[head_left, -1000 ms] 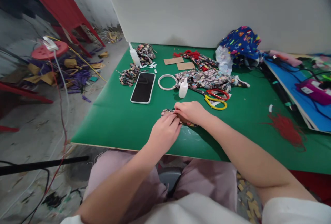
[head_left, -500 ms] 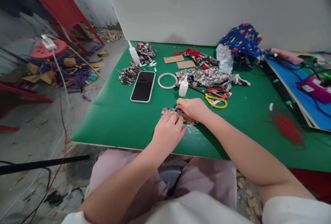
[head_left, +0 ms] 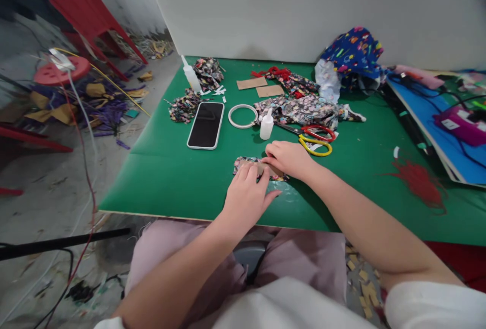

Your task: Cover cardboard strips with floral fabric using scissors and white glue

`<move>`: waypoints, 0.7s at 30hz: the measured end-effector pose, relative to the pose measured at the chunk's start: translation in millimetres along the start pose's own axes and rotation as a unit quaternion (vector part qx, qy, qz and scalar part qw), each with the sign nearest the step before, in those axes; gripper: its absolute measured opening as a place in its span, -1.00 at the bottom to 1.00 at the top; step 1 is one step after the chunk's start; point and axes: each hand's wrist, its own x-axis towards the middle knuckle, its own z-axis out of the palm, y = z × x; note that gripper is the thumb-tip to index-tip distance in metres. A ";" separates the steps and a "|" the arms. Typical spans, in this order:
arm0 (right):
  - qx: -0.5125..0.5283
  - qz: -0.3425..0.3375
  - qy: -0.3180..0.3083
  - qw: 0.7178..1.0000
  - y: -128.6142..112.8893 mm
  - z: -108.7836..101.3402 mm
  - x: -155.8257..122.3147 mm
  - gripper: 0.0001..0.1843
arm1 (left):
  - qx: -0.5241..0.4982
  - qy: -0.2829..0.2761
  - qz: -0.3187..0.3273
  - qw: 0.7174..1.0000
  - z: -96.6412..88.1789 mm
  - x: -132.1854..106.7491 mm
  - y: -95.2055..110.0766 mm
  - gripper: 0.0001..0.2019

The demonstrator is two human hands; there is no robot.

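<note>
A small piece of floral patterned fabric [head_left: 244,162] lies on the green table [head_left: 170,177] near its front edge, with a bit of brown card showing on it. My left hand [head_left: 246,192] lies flat on the fabric with its fingers stretched out. My right hand [head_left: 289,159] rests on the fabric's right part, fingers curled down and pressing on it. Just beyond my hands stand a small white glue bottle [head_left: 266,124] and red and yellow scissors [head_left: 317,140].
A phone [head_left: 206,124] lies face up left of a white ring [head_left: 243,116]. Fabric scraps [head_left: 304,108], two brown cards [head_left: 261,87], another glue bottle [head_left: 189,74] and a blue patterned bundle [head_left: 355,53] sit further back. A blue board [head_left: 436,131] lies at right; red chair [head_left: 72,0] at left.
My left hand has spread flat over the fabric piece and slid slightly toward me. My right hand stays pressed on the fabric's right side. The view has shifted a little.
</note>
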 end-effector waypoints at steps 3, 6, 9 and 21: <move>-0.058 -0.015 0.007 0.998 -1.1 4.2 -1.8 -0.62 | -0.018 0.005 0.005 1.000 1.1 0.0 -0.3 -0.48; -0.072 -0.014 0.002 0.997 0.0 6.4 -2.5 -0.61 | -0.020 0.002 0.010 1.000 2.9 -0.9 -0.9 -0.46; -0.075 -0.012 0.002 0.997 -0.7 7.4 -2.7 -0.62 | -0.011 -0.002 0.009 1.000 4.4 -2.0 -1.2 -0.43; 0.039 0.014 0.051 0.998 16.0 5.0 -5.2 -0.59 | 0.005 -0.026 0.003 1.000 0.8 -1.2 1.1 -0.38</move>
